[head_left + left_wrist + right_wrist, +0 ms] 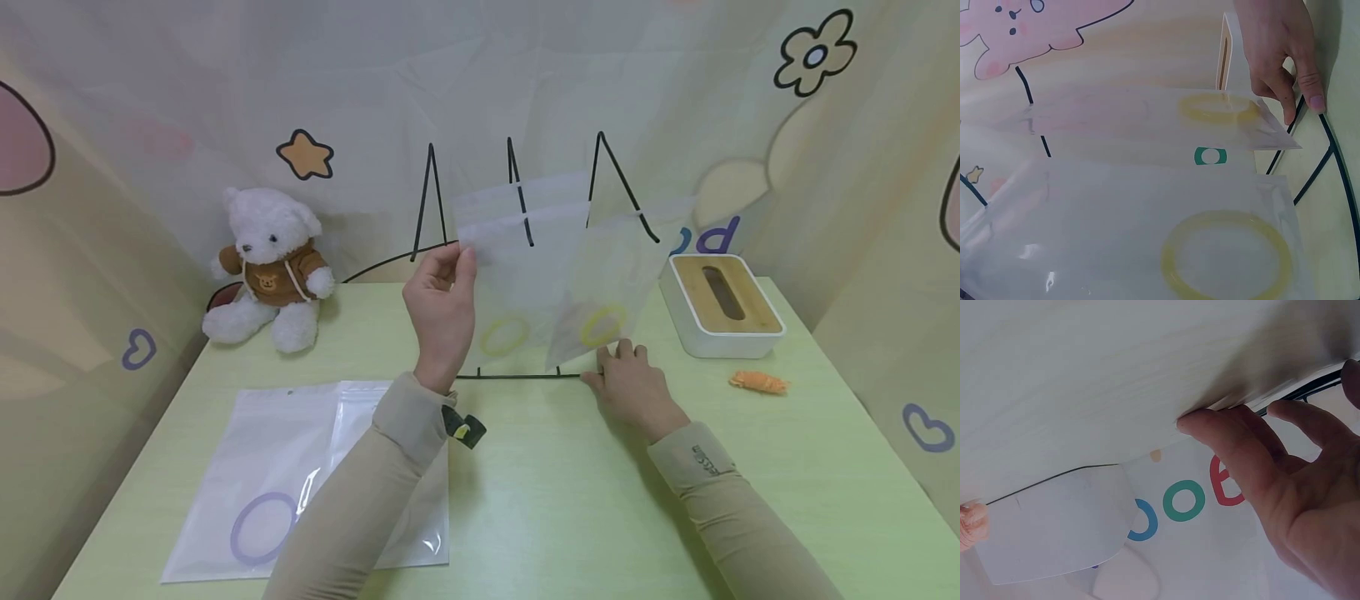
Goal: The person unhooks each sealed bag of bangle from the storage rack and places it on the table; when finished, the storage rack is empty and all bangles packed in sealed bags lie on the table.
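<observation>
Near the middle of the table, my left hand (442, 312) pinches the upper left edge of a frosted plastic bag (517, 275) printed with a yellow ring. A second matching bag (626, 267) leans to its right, its own ring near the bottom. Both bags are upright at a black wire rack (517, 377) with peaked dividers, which show partly through the plastic. How their lower edges sit is hard to make out. My right hand (633, 387) grips the rack's right front corner; in the left wrist view its thumb and finger (1284, 103) are at the black wire.
Two flat white bags (217, 467), one with a purple ring, lie at front left under my left forearm. A white teddy bear (273, 271) sits at back left. A wood-topped tissue box (723, 304) and a small orange bundle (759, 382) are at right.
</observation>
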A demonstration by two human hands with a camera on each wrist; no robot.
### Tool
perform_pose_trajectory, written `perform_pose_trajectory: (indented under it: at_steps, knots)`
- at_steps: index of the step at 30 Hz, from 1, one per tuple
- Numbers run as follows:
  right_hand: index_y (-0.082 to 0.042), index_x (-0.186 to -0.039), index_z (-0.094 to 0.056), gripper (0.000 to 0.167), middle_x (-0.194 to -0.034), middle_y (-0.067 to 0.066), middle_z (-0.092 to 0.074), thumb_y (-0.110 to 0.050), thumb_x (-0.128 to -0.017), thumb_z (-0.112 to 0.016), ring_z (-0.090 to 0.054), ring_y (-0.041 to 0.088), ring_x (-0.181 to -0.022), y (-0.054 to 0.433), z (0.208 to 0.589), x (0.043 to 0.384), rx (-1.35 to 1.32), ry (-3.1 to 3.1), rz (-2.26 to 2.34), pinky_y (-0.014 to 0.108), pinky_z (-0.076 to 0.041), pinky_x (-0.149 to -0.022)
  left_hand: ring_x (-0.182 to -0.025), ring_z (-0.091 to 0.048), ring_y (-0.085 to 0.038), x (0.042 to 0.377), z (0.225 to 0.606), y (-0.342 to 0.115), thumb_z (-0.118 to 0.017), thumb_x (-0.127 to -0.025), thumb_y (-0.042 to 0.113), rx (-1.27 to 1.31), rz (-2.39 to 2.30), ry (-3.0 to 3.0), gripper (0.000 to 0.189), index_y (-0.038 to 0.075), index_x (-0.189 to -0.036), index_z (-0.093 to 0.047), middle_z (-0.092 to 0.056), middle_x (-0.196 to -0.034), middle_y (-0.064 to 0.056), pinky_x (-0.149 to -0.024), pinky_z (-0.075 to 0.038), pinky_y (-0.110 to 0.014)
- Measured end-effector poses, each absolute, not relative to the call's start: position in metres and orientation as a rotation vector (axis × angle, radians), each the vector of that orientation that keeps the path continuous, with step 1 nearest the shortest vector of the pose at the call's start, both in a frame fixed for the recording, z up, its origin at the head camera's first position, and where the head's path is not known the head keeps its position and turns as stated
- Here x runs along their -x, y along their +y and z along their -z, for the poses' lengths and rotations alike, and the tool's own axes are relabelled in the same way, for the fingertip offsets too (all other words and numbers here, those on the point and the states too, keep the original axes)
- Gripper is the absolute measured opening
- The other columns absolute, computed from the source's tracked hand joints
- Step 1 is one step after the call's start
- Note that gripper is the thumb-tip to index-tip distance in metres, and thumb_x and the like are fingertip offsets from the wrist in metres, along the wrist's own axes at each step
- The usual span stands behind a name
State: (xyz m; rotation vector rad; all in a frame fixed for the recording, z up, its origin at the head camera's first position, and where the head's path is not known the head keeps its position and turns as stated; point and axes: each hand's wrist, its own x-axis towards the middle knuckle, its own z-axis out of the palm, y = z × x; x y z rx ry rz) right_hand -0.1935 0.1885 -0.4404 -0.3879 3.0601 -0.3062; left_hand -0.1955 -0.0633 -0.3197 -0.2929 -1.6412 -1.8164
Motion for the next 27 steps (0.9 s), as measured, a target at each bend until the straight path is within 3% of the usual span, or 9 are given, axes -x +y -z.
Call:
perform_pose_trajectory:
  at_steps: [7,27]
  knots:
    - [0.008,-0.139,-0.044,0.059,-0.122,0.031,-0.041,-0.038,-0.102,-0.046,-0.040,0.042,-0.101,0.189,0.440,0.193,0.389,3.057,0.295,0.052,-0.049,-0.063,-0.079,-0.060,-0.018,0.191,0.319,-0.064,-0.061,-0.096,0.009,0.319,1.854,-1.630,0.018,-0.007,-0.104,-0.063,-0.067,-0.095,-0.017,-0.066,-0.046,-0.022]
    - [0.008,-0.138,-0.044,0.059,-0.118,0.029,-0.043,-0.038,-0.102,-0.047,-0.040,0.041,-0.099,0.188,0.439,0.193,0.394,3.060,0.293,0.049,-0.048,-0.060,-0.077,-0.057,-0.015,0.182,0.318,-0.065,-0.059,-0.097,0.007,0.387,1.820,-1.633,0.015,-0.007,-0.104,-0.060,-0.064,-0.096,-0.013,-0.064,-0.043,-0.022]
